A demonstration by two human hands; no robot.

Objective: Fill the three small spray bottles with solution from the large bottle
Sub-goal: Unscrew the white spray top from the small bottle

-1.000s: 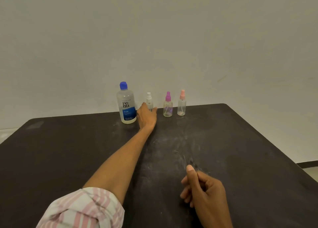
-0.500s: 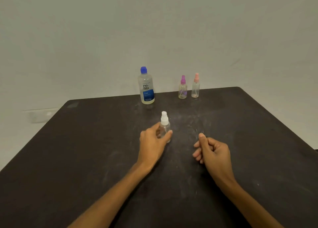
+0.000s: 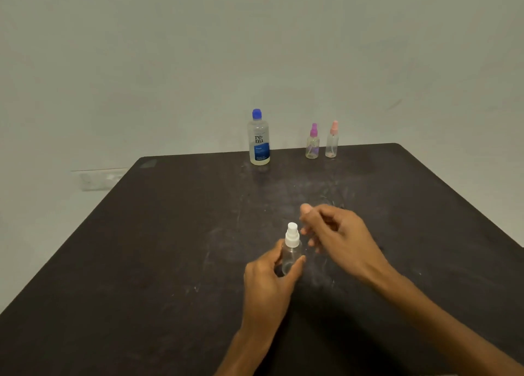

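A small clear spray bottle with a white cap stands upright mid-table, and my left hand grips its body. Just to the right of the cap, my right hand hovers with fingers loosely apart and holds nothing. The large clear bottle, blue-capped with a blue label, stands at the table's far edge. To its right stand a purple-capped spray bottle and a pink-capped spray bottle, side by side and upright.
The dark table has scuffed, whitish marks near its middle. A pale wall rises just behind its far edge. The table's right edge runs diagonally at the right of the view.
My left hand has brought the white-capped bottle from the back row to mid-table, nearer to me. My right hand has lifted, opened from a loose fist and moved up beside the cap.
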